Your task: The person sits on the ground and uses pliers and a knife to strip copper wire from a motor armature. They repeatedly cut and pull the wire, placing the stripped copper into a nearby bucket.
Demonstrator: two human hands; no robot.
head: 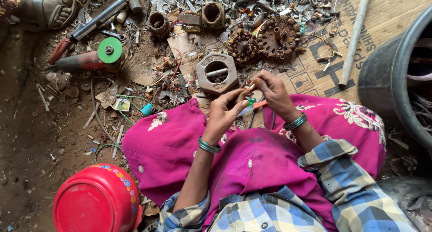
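Note:
My left hand (pixel 223 111) and my right hand (pixel 270 91) meet over my lap, which is covered in pink cloth (pixel 171 146). Between the fingertips of both hands sits a small brown piece (pixel 245 93); I cannot tell what it is. An orange-handled tool (pixel 253 107) lies under my right hand, and whether that hand grips it is unclear. Just beyond the hands a rusty octagonal metal housing (pixel 217 73) rests on the ground.
Copper-wound motor cores (pixel 279 35) and scrap parts lie on flattened cardboard (pixel 315 74) ahead. A red angle grinder with a green disc (pixel 96 55) lies left, a red bucket (pixel 96 200) near left, a black tub (pixel 396 74) right, a pipe (pixel 354 36), another person's sandalled foot (pixel 47 10).

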